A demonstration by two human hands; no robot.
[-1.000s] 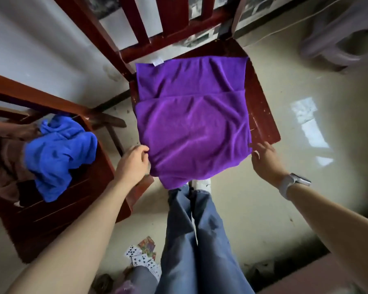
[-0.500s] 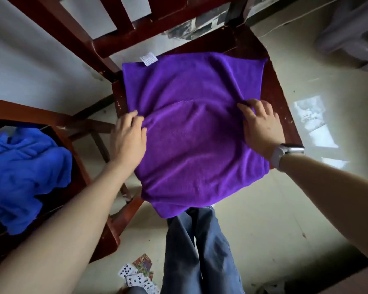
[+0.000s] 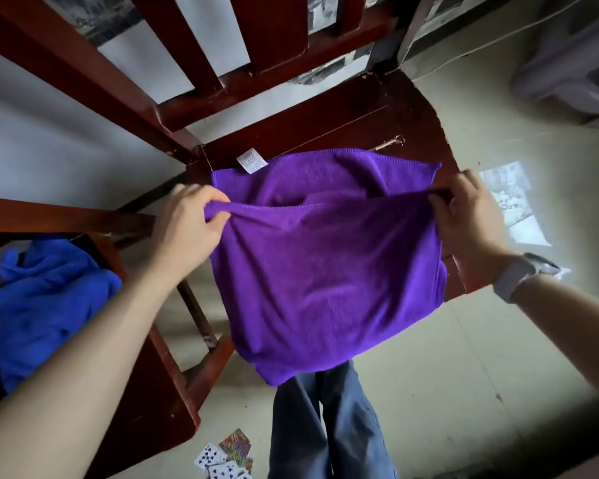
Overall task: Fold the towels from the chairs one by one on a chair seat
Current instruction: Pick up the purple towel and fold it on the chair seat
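A plush purple microfibre towel, its edges finished with overlock stitching, lay doubled over on the seat of a dark red, glossy wooden chair, its near portion drooping past the front edge of the seat above the person's blue-grey trousers. The left hand was pinched shut on the left end of the upper layer's edge, bunching the cloth into a small twist, while the right hand was clamped on the right end of the same edge; the two hands were held well apart, with the towel stretched between them. A white care label stuck out from the towel's far left corner, its printing too small to read. A pale smartwatch sat on the right wrist. To the left, a crumpled blue towel of similar fleecy fabric rested on the seat of a second red wooden chair. Playing cards lay scattered on the pale, glossy floor near the person's legs, spades pips visible on several of them. A grey-lilac plastic chair stood at the upper right.
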